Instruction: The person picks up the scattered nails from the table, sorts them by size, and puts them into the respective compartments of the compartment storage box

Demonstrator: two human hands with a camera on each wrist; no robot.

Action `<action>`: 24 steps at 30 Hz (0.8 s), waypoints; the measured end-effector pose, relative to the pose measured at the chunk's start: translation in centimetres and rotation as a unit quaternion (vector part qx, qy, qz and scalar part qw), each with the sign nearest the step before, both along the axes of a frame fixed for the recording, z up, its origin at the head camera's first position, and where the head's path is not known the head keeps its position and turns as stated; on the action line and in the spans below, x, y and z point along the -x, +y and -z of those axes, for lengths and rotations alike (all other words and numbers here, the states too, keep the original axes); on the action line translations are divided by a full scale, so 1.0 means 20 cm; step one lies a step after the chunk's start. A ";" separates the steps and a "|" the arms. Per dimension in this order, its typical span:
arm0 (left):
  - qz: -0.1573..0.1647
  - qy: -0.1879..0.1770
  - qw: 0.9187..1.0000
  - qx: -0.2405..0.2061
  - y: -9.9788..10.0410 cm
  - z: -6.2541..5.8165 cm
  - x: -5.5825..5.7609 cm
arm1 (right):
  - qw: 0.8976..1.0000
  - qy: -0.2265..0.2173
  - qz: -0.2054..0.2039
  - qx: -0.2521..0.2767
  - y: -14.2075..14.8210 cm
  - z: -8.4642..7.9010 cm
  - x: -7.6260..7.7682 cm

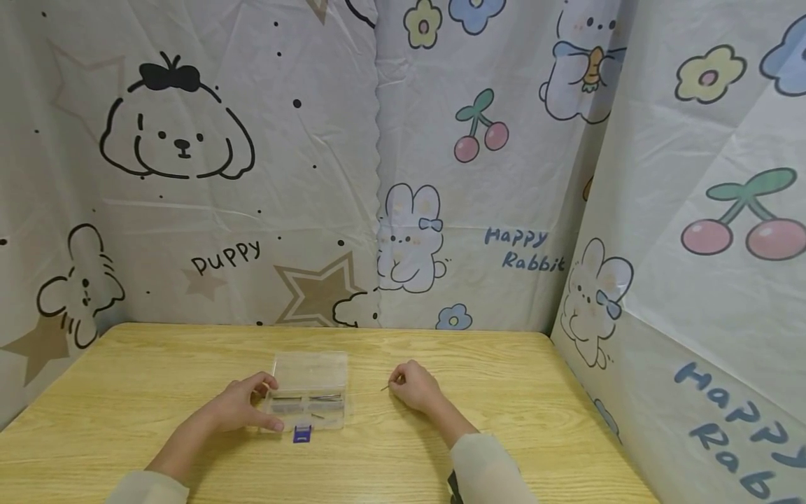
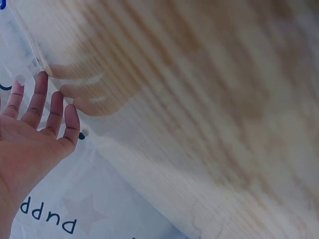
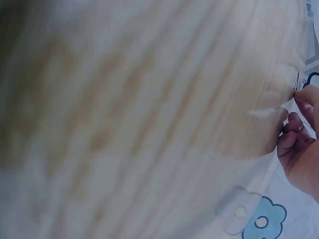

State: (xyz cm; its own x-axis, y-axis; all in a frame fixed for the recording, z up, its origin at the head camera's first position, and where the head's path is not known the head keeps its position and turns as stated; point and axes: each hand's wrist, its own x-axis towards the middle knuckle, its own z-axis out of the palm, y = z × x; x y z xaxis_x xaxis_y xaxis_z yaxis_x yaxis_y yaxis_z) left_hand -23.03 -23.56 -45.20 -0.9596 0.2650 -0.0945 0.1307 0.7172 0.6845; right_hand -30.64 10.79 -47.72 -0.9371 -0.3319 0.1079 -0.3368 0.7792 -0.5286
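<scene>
A clear plastic compartment box [image 1: 310, 371] lies on the table with its lid folded back. Thin dark metal rods [image 1: 325, 397] lie in its compartments, and one short piece [image 1: 317, 416] sits in the front part. My left hand [image 1: 242, 406] is at the box's left side, thumb near the front corner and fingers along the edge; in the left wrist view those fingers [image 2: 37, 97] look extended. To the right of the box, my right hand [image 1: 412, 385] pinches a thin metal pin [image 1: 385, 388] between thumb and forefinger, its exact kind too small to tell.
A small blue-purple plastic piece [image 1: 302, 434] is at the box's front edge. The wooden table [image 1: 504, 406] reaches back to a printed cloth [image 1: 315, 175], and another cloth side [image 1: 705, 280] hangs along the right.
</scene>
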 end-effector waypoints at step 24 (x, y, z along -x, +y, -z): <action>-0.008 0.002 1.000 -0.001 0.01 0.00 -0.01 | 0.993 -0.036 0.003 0.109 -0.04 -0.05 -0.11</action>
State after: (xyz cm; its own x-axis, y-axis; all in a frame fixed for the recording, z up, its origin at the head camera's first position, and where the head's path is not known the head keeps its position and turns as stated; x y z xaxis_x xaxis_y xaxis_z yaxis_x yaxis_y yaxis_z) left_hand -22.88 -23.46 -45.12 -0.9639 0.2504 -0.0906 0.1222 0.7180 0.6852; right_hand -28.44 9.90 -46.73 -0.9469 -0.3022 0.1100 -0.2882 0.6456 -0.7072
